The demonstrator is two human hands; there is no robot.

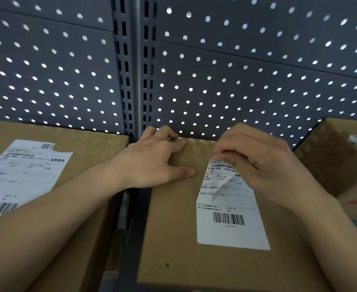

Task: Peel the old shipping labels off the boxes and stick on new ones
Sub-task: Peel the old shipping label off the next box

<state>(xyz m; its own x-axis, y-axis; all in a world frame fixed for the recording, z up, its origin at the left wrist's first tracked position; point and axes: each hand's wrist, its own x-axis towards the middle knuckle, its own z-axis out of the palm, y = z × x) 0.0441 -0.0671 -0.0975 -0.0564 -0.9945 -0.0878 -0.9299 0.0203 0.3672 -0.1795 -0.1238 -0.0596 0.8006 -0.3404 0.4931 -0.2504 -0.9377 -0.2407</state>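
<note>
A brown cardboard box (173, 239) sits in front of me with a white shipping label (230, 224) stuck to its top. The label's far end is lifted and curled back. My right hand (264, 163) pinches that lifted end between thumb and fingers. My left hand (154, 161) lies on the box's far left corner, fingers curled over the back edge and thumb flat on the top. A second brown box (93, 148) stands to the left, carrying its own white label (23, 175) with a torn top edge.
A grey perforated shelf back panel (236, 85) rises right behind the boxes, with a slotted upright (131, 81) between the two bays. An open cardboard box (337, 165) holding something white stands at the right. A dark gap separates the left and middle boxes.
</note>
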